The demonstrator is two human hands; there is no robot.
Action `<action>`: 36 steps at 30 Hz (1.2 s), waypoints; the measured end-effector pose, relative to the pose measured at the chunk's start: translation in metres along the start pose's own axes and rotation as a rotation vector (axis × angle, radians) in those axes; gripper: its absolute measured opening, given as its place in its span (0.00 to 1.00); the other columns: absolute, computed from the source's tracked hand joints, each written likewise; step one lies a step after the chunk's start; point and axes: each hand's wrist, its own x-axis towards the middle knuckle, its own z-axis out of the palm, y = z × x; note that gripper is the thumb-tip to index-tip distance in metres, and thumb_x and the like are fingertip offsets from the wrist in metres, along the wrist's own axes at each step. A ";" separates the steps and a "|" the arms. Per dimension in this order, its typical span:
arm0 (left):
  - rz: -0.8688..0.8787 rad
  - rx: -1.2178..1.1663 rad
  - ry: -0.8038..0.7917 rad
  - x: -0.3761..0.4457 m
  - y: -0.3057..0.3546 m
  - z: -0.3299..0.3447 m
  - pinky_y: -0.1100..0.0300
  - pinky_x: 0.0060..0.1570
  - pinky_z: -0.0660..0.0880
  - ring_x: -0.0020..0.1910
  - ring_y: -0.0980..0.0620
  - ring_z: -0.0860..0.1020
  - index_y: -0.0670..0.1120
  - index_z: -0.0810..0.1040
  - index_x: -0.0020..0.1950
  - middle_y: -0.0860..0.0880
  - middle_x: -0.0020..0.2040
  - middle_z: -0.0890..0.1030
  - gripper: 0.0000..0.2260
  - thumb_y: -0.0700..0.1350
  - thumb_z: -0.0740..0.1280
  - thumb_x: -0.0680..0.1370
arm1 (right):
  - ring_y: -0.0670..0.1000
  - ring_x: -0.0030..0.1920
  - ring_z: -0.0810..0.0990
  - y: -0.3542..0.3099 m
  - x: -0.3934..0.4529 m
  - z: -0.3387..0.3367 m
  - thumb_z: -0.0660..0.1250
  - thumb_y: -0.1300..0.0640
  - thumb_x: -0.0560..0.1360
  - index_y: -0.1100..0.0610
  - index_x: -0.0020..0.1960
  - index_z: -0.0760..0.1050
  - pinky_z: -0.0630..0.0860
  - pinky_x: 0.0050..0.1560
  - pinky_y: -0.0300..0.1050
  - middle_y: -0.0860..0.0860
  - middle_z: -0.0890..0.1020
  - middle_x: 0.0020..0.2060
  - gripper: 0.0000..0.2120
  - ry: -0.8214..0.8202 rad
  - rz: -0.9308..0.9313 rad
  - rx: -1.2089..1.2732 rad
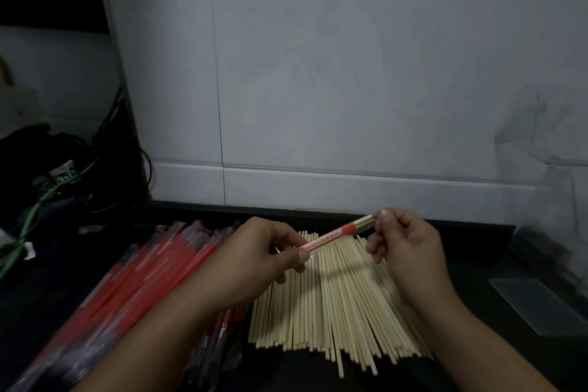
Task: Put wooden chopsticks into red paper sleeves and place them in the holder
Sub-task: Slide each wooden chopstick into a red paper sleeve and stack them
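Sleeving was the step in hand. We held one red paper sleeve (331, 237) in the air over the middle of the pile of wooden chopsticks (334, 302), slanting up to the right. Our left hand (264, 251) pinched the sleeve's lower end, fingers curled round it; our right hand (404, 239) pinched the pale chopstick end (366, 222) that stuck out of the sleeve's upper mouth, fingers clamped on it. We judged the stick partly in, so the next move called for a straight push along the sleeve's length, lest the thin paper buckle. Bare sticks lay fanned on the dark surface (477, 280), slim, pale and smooth. At the left lay a heap of sleeves (133, 280), flat, red, glossy with clear film. We could not make out a holder for certain.
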 end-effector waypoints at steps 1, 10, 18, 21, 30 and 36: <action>-0.006 -0.007 0.002 0.000 0.000 -0.001 0.55 0.42 0.81 0.35 0.58 0.81 0.53 0.82 0.49 0.55 0.40 0.85 0.03 0.48 0.69 0.79 | 0.46 0.28 0.73 0.000 0.003 -0.003 0.61 0.58 0.81 0.60 0.48 0.77 0.72 0.34 0.43 0.51 0.78 0.27 0.09 0.043 0.019 0.063; -0.126 -0.409 0.093 -0.002 0.012 0.019 0.66 0.31 0.74 0.29 0.56 0.78 0.39 0.82 0.47 0.44 0.36 0.86 0.06 0.41 0.69 0.79 | 0.49 0.36 0.79 -0.001 -0.019 0.016 0.63 0.55 0.79 0.57 0.51 0.83 0.70 0.33 0.43 0.56 0.84 0.44 0.11 -0.357 0.220 0.207; -0.066 -0.271 -0.073 -0.005 0.017 0.021 0.69 0.33 0.72 0.32 0.57 0.80 0.47 0.84 0.45 0.50 0.40 0.86 0.17 0.58 0.63 0.76 | 0.47 0.27 0.71 -0.005 0.005 -0.006 0.65 0.61 0.78 0.63 0.42 0.80 0.59 0.25 0.40 0.55 0.77 0.29 0.09 -0.173 0.237 0.276; -0.087 -0.124 0.145 0.000 0.004 0.005 0.64 0.35 0.74 0.31 0.59 0.79 0.49 0.83 0.46 0.54 0.39 0.86 0.13 0.56 0.63 0.79 | 0.49 0.25 0.69 -0.012 0.027 -0.045 0.66 0.61 0.77 0.65 0.40 0.81 0.61 0.26 0.42 0.56 0.75 0.25 0.11 -0.121 0.208 0.090; -0.258 0.401 0.423 0.005 -0.037 -0.026 0.59 0.46 0.75 0.46 0.53 0.81 0.56 0.82 0.44 0.55 0.43 0.83 0.03 0.51 0.69 0.77 | 0.51 0.25 0.75 0.020 0.051 -0.096 0.73 0.64 0.73 0.66 0.36 0.83 0.71 0.29 0.39 0.61 0.80 0.27 0.08 -0.161 0.331 -0.704; -0.362 0.593 0.339 0.008 -0.050 -0.027 0.58 0.48 0.77 0.51 0.49 0.82 0.54 0.82 0.51 0.52 0.50 0.85 0.07 0.54 0.67 0.76 | 0.53 0.31 0.80 0.037 0.059 -0.095 0.79 0.62 0.66 0.57 0.28 0.81 0.74 0.37 0.42 0.54 0.82 0.27 0.11 -0.107 0.275 -0.846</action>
